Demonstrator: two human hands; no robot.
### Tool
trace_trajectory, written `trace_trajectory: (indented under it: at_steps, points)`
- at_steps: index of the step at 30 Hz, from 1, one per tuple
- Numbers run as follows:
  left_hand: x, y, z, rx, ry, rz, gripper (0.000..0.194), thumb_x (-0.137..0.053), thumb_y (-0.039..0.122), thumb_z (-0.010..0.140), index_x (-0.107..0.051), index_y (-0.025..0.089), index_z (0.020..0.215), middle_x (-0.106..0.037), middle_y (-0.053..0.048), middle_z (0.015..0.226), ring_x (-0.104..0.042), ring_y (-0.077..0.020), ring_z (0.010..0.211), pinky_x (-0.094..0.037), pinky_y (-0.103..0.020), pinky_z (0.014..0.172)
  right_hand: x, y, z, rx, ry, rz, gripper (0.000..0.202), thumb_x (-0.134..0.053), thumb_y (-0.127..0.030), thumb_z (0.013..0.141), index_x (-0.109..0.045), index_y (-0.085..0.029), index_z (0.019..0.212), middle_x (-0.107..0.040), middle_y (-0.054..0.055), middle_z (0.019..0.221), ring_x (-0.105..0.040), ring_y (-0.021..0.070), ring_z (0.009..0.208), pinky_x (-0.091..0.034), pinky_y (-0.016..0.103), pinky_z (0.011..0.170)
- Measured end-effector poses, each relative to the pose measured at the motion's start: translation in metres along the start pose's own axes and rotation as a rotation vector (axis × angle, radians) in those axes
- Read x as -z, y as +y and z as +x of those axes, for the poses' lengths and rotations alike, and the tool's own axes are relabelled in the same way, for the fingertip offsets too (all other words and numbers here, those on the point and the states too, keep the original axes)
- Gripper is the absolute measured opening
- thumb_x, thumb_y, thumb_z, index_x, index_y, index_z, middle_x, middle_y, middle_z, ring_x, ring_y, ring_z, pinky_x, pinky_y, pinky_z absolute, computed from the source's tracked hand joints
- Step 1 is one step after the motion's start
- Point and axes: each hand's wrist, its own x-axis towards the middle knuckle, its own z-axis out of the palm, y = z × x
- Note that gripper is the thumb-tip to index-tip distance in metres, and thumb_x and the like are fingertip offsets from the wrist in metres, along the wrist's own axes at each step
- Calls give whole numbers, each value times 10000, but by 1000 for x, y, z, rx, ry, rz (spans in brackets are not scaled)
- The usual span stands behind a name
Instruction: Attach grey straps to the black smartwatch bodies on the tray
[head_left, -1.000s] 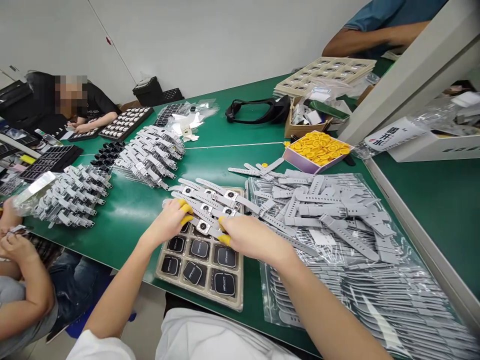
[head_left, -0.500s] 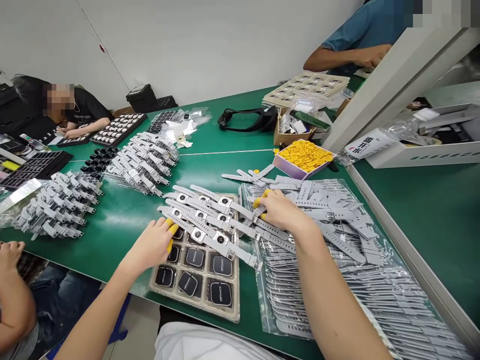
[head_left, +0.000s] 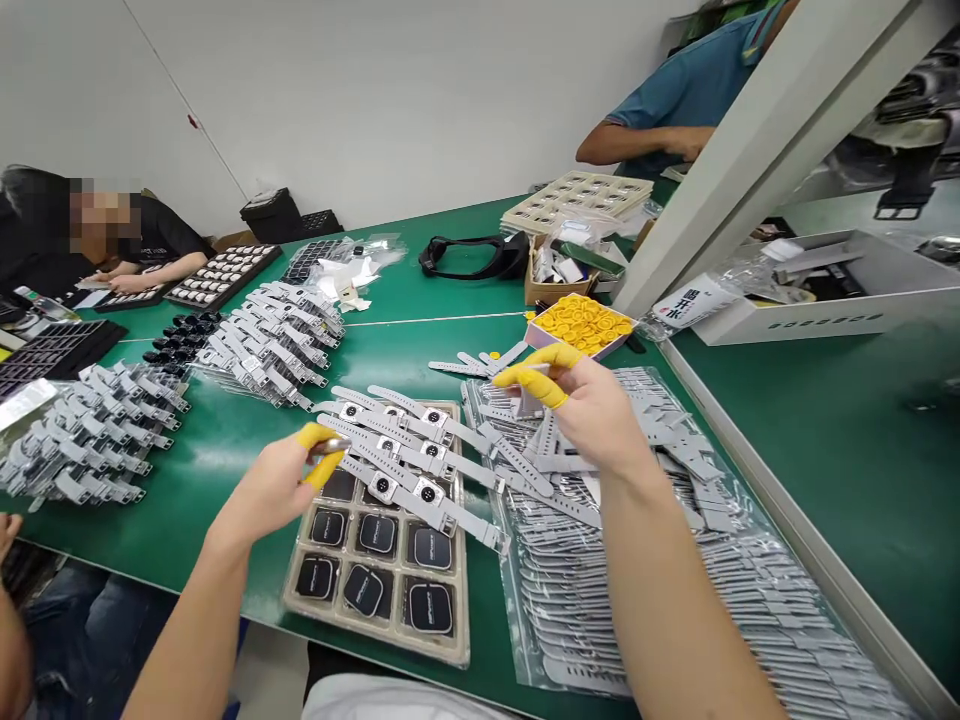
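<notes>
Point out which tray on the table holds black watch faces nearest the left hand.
The beige tray directly below the left hand, with grey-strapped watches laid across its far end. The other trays lie far off at the table's back and left edges.

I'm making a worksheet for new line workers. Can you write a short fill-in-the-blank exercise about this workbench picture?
1. The table top is ____ in colour.
2. The left hand and right hand wear ____ finger covers.
3. The box beyond the right hand is full of yellow ____.
4. The watch bodies in the tray have ____ faces.

Missing words: green; yellow; finger covers; black
</notes>
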Motion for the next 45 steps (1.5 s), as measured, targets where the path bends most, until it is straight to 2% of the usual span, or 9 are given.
trace_trajectory:
  at_steps: [2,5,9,12,17,26,32,41,45]
  points:
    - [-5,24,18,-75,123,-252,204,-560,359,1014,-584,204,1145,-720,-71,1028,-689,-192,841,-533,-299,721,-29,0,-4,-27,-40,200,436,-765,-648,847,-598,-252,920,-694,-5,728,-606,147,564,-483,268,511]
    - [-37,47,53,-164,142,-512,197,-526,283,1018,-525,187,1190,-701,-99,1070,-675,-165,804,-547,-301,732,-68,4,-12,-163,-189,342,430,-735,-640,870,-586,-239,912,-623,-47,636,-434,82,421,-309,206,390]
    - [-84,40,86,-291,170,-536,372,-504,131,946,-529,189,1312,-698,-103,1135,-684,-206,998,-557,-338,877,-93,11,-19,-307,-323,435,383,-759,-546,840,-578,-209,852,-622,-42,643,-427,64,428,-302,186,391]
    - [-97,27,89,-417,174,-535,524,-473,41,869,-562,212,1356,-694,-96,1216,-665,-226,1126,-544,-368,972,-95,15,-19,-366,-420,418,349,-761,-497,821,-591,-193,814,-644,-18,643,-477,78,430,-359,199,391]
    - [-91,19,83,-519,233,-448,555,-450,12,868,-609,233,1352,-688,-88,1256,-652,-220,1157,-528,-388,1033,-95,25,-18,-445,-427,452,349,-773,-499,792,-611,-190,797,-648,-3,574,-501,107,400,-393,219,376]
    - [-97,16,81,-468,271,-365,513,-428,80,964,-564,231,1436,-653,-114,1285,-625,-238,1170,-530,-403,1033,-104,26,-18,-481,-289,599,364,-830,-486,733,-614,-193,755,-550,-48,492,-390,73,373,-315,202,379]
    - [-90,18,77,-420,133,-400,417,-390,246,1059,-556,219,1440,-629,-113,1238,-606,-240,1149,-512,-423,1060,-101,24,-16,-557,-265,571,357,-830,-461,705,-587,-199,709,-505,-56,459,-341,67,363,-248,197,367]
    - [-84,27,75,-341,9,-168,316,-446,199,981,-668,182,1205,-640,-114,1098,-591,-263,1045,-543,-419,956,-94,26,-12,-698,-305,417,365,-857,-437,636,-610,-175,693,-527,-44,466,-307,43,365,-205,182,370]
    - [-85,20,76,-366,-1,-278,336,-392,228,1026,-671,183,1207,-661,-120,1132,-609,-263,1072,-533,-424,983,-93,27,-13,-690,-363,401,387,-855,-477,669,-613,-177,695,-535,-35,464,-306,47,369,-204,186,374]
